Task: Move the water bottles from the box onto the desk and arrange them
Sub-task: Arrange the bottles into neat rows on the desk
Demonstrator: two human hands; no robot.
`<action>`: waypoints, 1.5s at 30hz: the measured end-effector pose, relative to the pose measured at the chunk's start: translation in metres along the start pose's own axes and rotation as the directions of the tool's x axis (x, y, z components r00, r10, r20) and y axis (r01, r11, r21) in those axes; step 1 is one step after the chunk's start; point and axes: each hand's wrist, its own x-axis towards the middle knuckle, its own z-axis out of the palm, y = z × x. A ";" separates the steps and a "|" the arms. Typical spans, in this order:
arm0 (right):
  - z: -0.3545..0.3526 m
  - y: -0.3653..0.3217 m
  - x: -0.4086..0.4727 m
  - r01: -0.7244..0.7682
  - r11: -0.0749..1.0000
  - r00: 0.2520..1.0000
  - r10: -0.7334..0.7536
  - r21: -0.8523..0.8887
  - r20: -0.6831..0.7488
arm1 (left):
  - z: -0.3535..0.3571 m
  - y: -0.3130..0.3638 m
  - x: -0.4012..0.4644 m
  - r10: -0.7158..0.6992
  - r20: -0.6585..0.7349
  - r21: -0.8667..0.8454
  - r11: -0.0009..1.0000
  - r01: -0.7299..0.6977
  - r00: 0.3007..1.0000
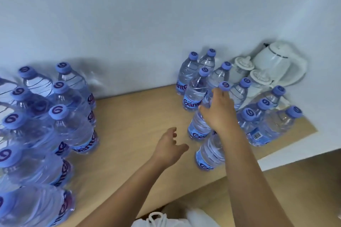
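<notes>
Several clear water bottles with blue caps stand on the wooden desk in two groups, one at the left and one at the back right. My right hand grips the upper body of one upright bottle at the front of the right group, just under its cap. Another bottle stands in front of it, partly hidden by my right forearm. My left hand hovers above the desk just left of these bottles, fingers loosely spread, holding nothing. The box is not in view.
A white electric kettle and two white lidded cups stand in the back right corner behind the bottles. A white wall runs along the back of the desk. The desk's right end stops at a white ledge.
</notes>
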 end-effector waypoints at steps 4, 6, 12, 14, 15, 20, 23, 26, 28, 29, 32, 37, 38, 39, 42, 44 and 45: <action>0.003 0.005 0.007 -0.054 0.998 0.996 0.053 0.012 0.074 | 0.004 0.002 0.005 0.019 0.028 0.003 1.000 -0.019 0.999; -0.001 0.005 0.006 -0.045 0.998 0.997 0.043 0.036 0.066 | -0.001 0.001 0.007 0.026 0.007 0.019 0.999 -0.026 1.000; -0.021 -0.011 -0.015 0.134 0.977 0.991 -0.128 0.164 -0.050 | -0.031 -0.014 0.001 0.147 -0.013 0.169 0.975 -0.142 0.989; -0.033 -0.022 -0.019 0.174 0.929 0.984 -0.151 0.326 -0.094 | -0.039 -0.014 -0.005 0.171 -0.014 0.078 0.982 -0.170 0.985; -0.036 -0.029 -0.018 0.175 0.890 0.984 -0.144 0.420 -0.106 | -0.043 -0.014 -0.008 0.193 -0.051 0.031 0.981 -0.191 0.980; -0.015 -0.057 -0.004 -0.006 0.591 0.981 -0.151 0.807 0.118 | -0.063 -0.015 -0.031 0.200 -0.099 -0.232 0.948 -0.218 0.975; 0.023 -0.068 -0.010 -0.136 0.526 0.894 -0.300 0.840 0.333 | -0.074 -0.017 -0.050 0.225 -0.011 -0.386 0.898 -0.212 0.974; 0.049 -0.080 -0.016 -0.069 0.548 0.899 -0.327 0.834 0.290 | -0.091 -0.022 -0.063 0.211 0.046 -0.408 0.896 -0.175 0.976; 0.055 -0.091 -0.019 -0.059 0.569 0.883 -0.353 0.820 0.309 | -0.102 -0.028 -0.071 0.179 0.040 -0.407 0.902 -0.148 0.983; 0.058 -0.096 -0.019 -0.054 0.567 0.872 -0.374 0.822 0.315 | -0.105 -0.030 -0.074 0.172 0.035 -0.411 0.900 -0.143 0.985; 0.066 -0.112 -0.021 -0.023 0.563 0.824 -0.458 0.826 0.335 | -0.116 -0.038 -0.084 0.156 0.003 -0.413 0.900 -0.141 0.988; 0.090 -0.129 -0.038 -0.058 0.560 0.687 -0.578 0.826 0.440 | -0.118 -0.069 -0.095 0.066 -0.163 -0.367 0.922 -0.123 0.984; 0.099 -0.130 -0.046 -0.038 0.569 0.673 -0.594 0.822 0.442 | -0.114 -0.080 -0.097 0.012 -0.255 -0.380 0.918 -0.111 0.967; 0.107 -0.131 -0.055 -0.002 0.578 0.673 -0.603 0.816 0.428 | -0.107 -0.090 -0.099 -0.064 -0.353 -0.400 0.912 -0.089 0.933; 0.133 -0.137 -0.080 0.117 0.574 0.673 -0.646 0.811 0.360 | -0.091 -0.117 -0.107 -0.263 -0.592 -0.367 0.929 0.035 0.762; 0.144 -0.142 -0.088 0.179 0.549 0.678 -0.670 0.817 0.302 | -0.086 -0.127 -0.108 -0.259 -0.627 -0.297 0.951 0.083 0.734; 0.150 -0.145 -0.092 0.217 0.533 0.681 -0.683 0.818 0.264 | -0.087 -0.130 -0.108 -0.250 -0.631 -0.282 0.956 0.083 0.735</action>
